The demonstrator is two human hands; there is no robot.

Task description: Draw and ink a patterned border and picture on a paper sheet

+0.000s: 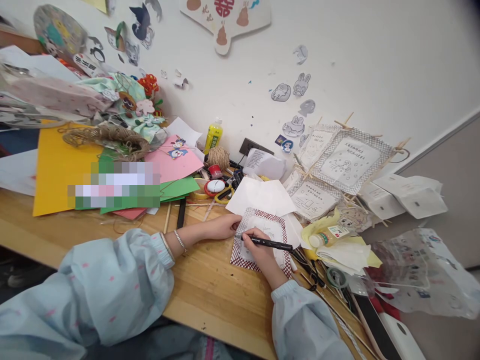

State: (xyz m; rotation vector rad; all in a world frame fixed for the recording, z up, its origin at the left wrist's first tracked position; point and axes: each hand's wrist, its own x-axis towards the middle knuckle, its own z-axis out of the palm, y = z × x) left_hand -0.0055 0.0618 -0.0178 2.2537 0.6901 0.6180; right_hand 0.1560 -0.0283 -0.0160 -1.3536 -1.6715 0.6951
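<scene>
A white sheet with a red checked border (277, 231) lies on the wooden table (210, 285). My right hand (262, 252) grips a black pen (272, 244), its tip at the left on the sheet's drawing. My left hand (221, 226) rests flat on the sheet's left edge, fingers together, pinning it down. Both arms wear pale blue sleeves, and a bracelet sits on the left wrist.
Coloured card (60, 170) and twine (108, 136) pile up at the left. A yellow glue bottle (213, 136), a string ball (218, 157) and scissors (224, 192) sit behind. Paper lanterns with sticks (343, 162) lean at the right, beside a small bottle (328, 236) and tape (336, 276).
</scene>
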